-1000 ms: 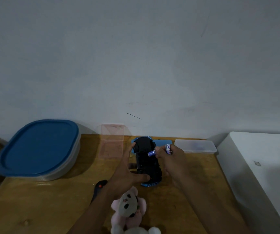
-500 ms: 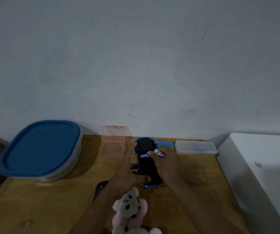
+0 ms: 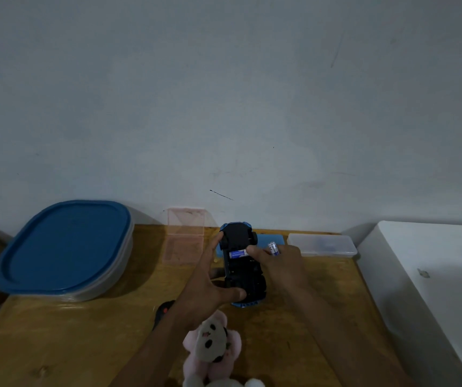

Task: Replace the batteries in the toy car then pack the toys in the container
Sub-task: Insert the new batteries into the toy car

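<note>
Two hands work at the toy car [image 3: 242,263], which lies belly-up on the wooden table [image 3: 84,344]. Left hand [image 3: 210,286] grips the car's left flank, thumb curled round its near end. Right hand [image 3: 280,263], at the car's right, presses a fingertip on a blue battery [image 3: 237,254] in the underside and holds a spare battery [image 3: 273,248] in curled fingers. Blue-lidded container [image 3: 62,247] sits well left of the car; plush toy [image 3: 210,347] lies nearer.

The person's left hand [image 3: 207,289] and right hand [image 3: 280,265] were bare, with long, slender fingers. Both forearms [image 3: 336,331] were bare too, lean and uncovered right down to where they passed from sight.
</note>
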`<move>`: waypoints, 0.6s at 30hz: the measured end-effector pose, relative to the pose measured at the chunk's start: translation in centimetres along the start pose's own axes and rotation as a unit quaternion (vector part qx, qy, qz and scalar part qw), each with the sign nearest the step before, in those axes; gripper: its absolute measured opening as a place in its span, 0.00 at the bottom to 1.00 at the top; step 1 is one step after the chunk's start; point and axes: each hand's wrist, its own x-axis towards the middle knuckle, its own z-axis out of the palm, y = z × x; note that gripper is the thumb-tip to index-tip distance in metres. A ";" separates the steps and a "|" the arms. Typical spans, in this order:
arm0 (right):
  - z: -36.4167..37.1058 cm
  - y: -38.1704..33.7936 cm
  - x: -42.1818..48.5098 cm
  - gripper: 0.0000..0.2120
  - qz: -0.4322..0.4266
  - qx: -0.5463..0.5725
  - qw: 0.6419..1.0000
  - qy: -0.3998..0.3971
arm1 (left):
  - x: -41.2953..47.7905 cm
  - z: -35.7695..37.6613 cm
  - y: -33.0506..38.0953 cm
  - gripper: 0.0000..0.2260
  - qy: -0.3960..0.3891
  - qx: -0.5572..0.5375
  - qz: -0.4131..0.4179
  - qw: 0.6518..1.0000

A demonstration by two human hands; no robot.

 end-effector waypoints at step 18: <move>-0.5 0.4 0.7 0.15 0.019 -0.065 0.997 -0.041 | 0.4 0.3 -0.3 0.52 -0.027 0.008 -0.040 0.999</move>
